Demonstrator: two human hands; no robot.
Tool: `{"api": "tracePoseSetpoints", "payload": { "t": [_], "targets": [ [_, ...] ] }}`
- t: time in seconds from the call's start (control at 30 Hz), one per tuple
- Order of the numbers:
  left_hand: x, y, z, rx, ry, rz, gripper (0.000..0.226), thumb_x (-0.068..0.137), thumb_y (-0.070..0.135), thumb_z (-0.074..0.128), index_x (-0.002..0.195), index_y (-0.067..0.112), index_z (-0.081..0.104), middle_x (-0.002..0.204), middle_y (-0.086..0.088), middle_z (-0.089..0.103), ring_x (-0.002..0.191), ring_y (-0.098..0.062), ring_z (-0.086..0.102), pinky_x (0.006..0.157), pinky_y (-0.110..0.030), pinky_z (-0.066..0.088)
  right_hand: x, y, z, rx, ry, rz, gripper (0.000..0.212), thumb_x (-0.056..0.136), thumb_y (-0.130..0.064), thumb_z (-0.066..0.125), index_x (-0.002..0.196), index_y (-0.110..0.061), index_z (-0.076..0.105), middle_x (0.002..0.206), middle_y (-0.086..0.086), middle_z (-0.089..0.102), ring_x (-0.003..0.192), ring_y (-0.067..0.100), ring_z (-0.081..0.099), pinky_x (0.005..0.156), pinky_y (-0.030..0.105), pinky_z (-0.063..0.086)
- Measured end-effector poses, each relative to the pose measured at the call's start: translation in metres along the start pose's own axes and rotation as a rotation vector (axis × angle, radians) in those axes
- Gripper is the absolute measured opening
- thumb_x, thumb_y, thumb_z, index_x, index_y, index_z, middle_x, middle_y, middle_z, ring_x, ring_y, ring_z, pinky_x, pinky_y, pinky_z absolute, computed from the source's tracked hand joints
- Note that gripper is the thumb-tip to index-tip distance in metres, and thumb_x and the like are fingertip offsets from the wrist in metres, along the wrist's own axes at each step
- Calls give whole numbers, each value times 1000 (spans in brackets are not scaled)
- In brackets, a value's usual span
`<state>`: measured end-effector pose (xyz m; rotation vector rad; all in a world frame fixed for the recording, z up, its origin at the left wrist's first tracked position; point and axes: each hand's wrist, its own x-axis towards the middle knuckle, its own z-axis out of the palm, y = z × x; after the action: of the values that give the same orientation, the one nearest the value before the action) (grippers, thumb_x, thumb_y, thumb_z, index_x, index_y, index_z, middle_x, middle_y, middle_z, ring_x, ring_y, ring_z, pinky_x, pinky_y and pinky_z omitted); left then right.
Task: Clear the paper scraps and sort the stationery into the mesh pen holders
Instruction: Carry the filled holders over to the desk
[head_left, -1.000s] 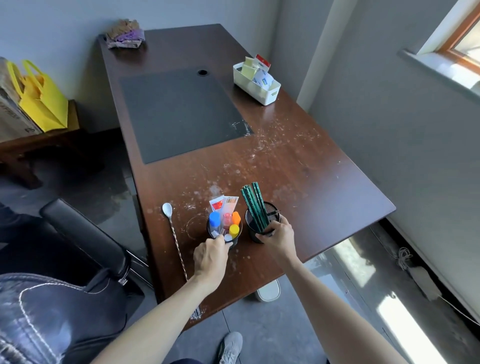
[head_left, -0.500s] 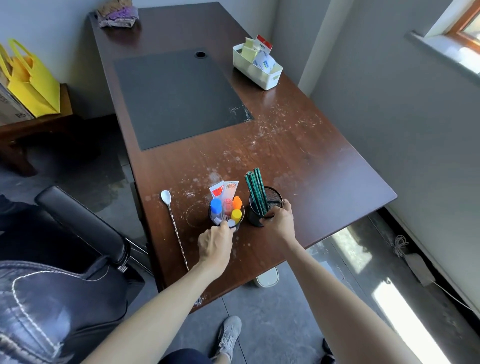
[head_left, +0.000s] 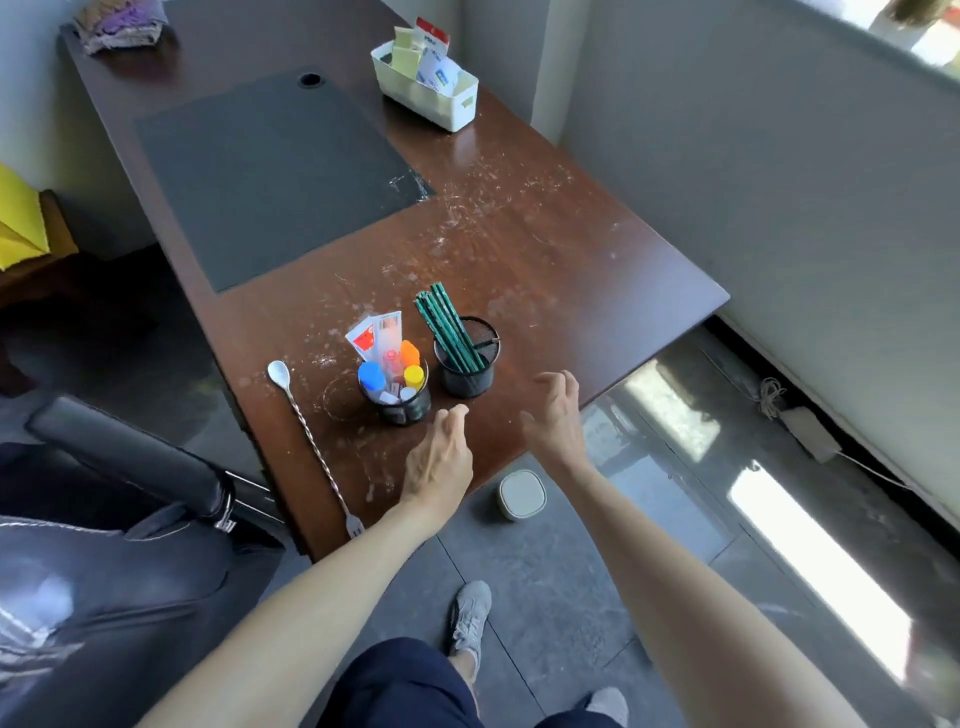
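Now | both hands (head_left: 439, 457) (head_left: 556, 421) empty | mesh pen holders (head_left: 467, 379) (head_left: 402, 408) just beyond fingertips

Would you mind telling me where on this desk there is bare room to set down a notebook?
The dark mat is bare, bordered by the white bin. The wood between the pencil holder and the desk's right edge is free, though dusty. It is crowded near the front: marker holder, long spoon and both hands.

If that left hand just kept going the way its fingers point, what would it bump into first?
Most likely the mesh pen holder with the coloured markers: the left hand points up at its base, a short gap away. Height over the desk is hard to judge.
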<state>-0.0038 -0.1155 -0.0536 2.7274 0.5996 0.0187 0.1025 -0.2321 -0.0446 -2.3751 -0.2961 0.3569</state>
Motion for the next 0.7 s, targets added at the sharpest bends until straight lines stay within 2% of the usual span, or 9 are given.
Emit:
{"api": "tracePoseSetpoints", "payload": {
  "t": [0.1,0.27,0.4,0.5,0.6,0.7],
  "targets": [
    [0,32,13,43,-65,77,39,91,4,39,128,13,42,115,-10,48,94,-30,58,69,-37,47,-16,39,-28,28,-29,112,45,80,-6,56,123,-12,43,131,4,36,115,22,46,80,33,44],
    [-11,111,53,89,-209,205,34,87,3,40,119,11,46,114,-11,45,104,-31,51,75,-42,44,-61,137,-86,78,-61,338,44,84,-10,55,126,-11,44,133,9,40,119,24,46,90,32,41],
    [-39,186,104,191,-446,292,28,89,9,48,117,9,44,115,-11,44,111,-30,48,79,-42,43,-113,225,-126,194,-84,568,47,86,-15,51,132,-13,44,129,12,48,96,24,53,75,30,41],
    [-77,252,161,256,-685,362,29,92,12,44,121,8,42,122,-13,45,114,-34,49,86,-41,42,-162,303,-149,287,-28,750,45,87,-14,52,131,-9,47,125,15,54,97,26,56,74,29,41],
    [-117,296,216,294,-853,449,26,94,12,42,119,7,40,122,-15,46,111,-36,51,81,-39,40,-199,376,-152,363,52,945,38,87,-11,54,124,-5,52,125,15,56,110,29,54,88,33,42],
    [-141,309,266,363,-962,558,25,94,14,45,118,8,40,119,-13,46,109,-34,51,73,-37,35,-222,432,-132,473,117,1127,38,85,-10,54,123,-6,53,122,17,60,97,24,55,89,34,45]
  ]
}}
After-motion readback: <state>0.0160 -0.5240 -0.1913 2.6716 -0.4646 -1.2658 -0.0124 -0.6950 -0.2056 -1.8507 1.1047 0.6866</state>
